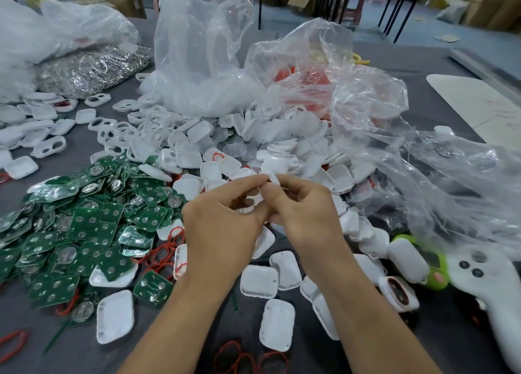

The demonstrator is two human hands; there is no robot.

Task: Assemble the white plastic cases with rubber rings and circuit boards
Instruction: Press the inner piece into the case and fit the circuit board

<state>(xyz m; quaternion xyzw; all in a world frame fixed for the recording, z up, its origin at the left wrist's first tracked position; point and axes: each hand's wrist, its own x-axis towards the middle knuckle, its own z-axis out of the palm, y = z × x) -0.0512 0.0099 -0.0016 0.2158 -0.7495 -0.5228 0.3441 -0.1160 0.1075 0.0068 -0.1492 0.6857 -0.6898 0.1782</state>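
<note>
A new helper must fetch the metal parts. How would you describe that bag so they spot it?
Start at the heap of green square circuit boards on the grey table's left side and look beyond it, far left. There lies a flat clear plastic bag of silvery metal parts. Only its contents glitter; the tall clear bag to its right looks white inside.
</note>
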